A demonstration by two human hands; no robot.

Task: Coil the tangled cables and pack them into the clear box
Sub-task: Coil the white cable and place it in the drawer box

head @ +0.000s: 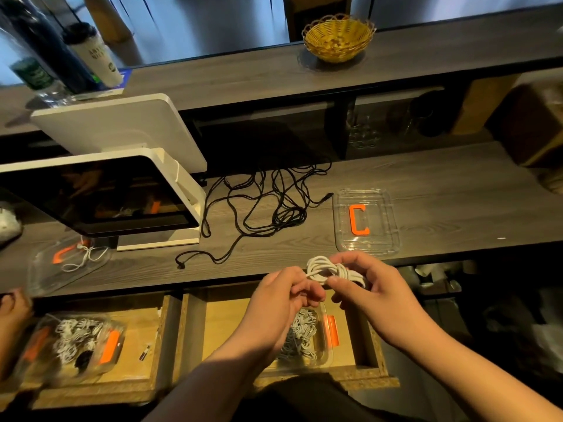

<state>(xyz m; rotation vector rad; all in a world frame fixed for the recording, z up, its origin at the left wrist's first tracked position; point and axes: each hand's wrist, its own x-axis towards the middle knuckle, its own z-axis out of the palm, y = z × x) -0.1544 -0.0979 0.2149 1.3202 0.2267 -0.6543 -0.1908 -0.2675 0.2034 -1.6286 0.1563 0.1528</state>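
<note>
The left hand and forearm hide much of the clear box of pale cables in the near drawer. Both hands pinch a white coil between them, the right hand curled around its right end, above the desk edge.

Only clear sign was an orange letter "C", on the clear lid lying on the desk, right of centre in the frame. White cup with dark lid, upper left, carried dark lettering, too blurred to read. Bottle beside it, far upper left, had a green label, print illegible. Orange pieces on the clear boxes at lower left and bottom centre showed no readable characters. Nothing else legible.
</note>
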